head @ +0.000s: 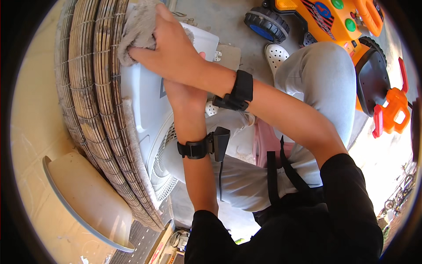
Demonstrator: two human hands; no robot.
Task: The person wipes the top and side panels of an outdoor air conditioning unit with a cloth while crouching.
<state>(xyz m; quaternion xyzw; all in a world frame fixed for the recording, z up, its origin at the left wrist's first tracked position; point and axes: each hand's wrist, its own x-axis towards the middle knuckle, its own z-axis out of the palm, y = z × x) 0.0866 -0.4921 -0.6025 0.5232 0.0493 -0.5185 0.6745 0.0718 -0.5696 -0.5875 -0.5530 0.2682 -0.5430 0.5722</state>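
Note:
My right hand grips a grey plush cloth, bunched against the top of a white appliance casing with a round fan grille, probably an air conditioner's outdoor unit. The cloth also touches a bamboo-slat blind beside the casing. Below and partly behind my right wrist, my left hand reaches to the casing's front panel. Its fingers are mostly hidden, with one fingertip showing past the right wrist. Both wrists wear black straps with small devices.
At the left, a pale plastic basin leans near the tan wall. An orange toy vehicle with black wheels stands upper right, before an orange-red toy part. A pink stool is under me; white clogs rest on the concrete floor.

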